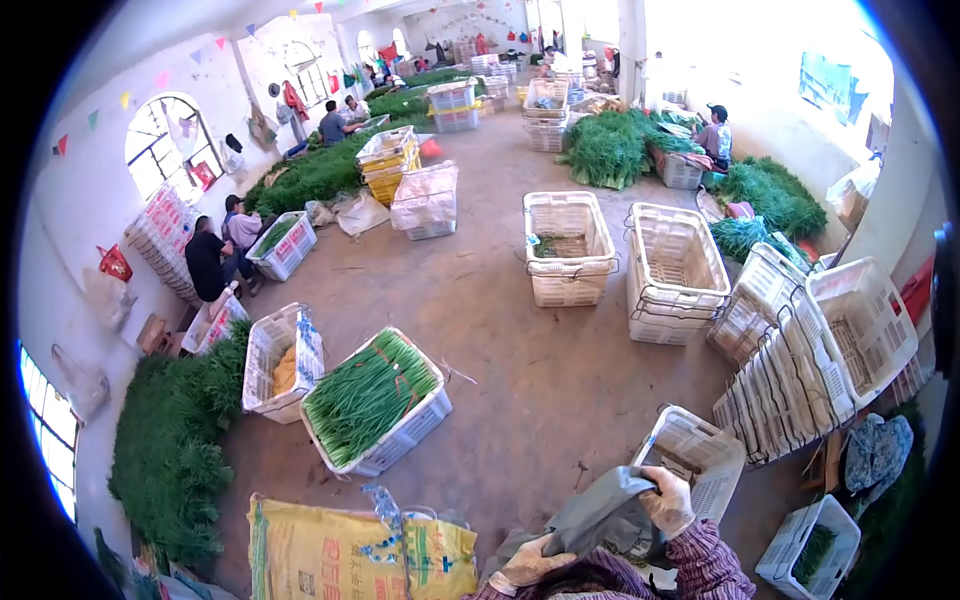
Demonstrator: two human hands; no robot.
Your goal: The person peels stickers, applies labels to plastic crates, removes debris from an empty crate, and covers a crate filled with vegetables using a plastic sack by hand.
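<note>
Both hands wear pale gloves and hold a grey cloth or sheet (590,507) at the bottom centre. My right hand (668,499) grips its upper right edge, beside a white crate (718,470). Lower and to the left, my left hand (537,563) has its fingers closed on the near part of the same cloth. Left of the hands lies a yellow printed sack (330,550) with a blue tie on it. Farther up, a white crate (410,432) is filled with bundled green stalks (365,398).
Open crates (570,285) stand ahead, with stacked crates (790,390) at the right. A green heap (175,450) lines the left side. Seated people (207,262) work by the left wall, and another person (715,137) sits at the back right.
</note>
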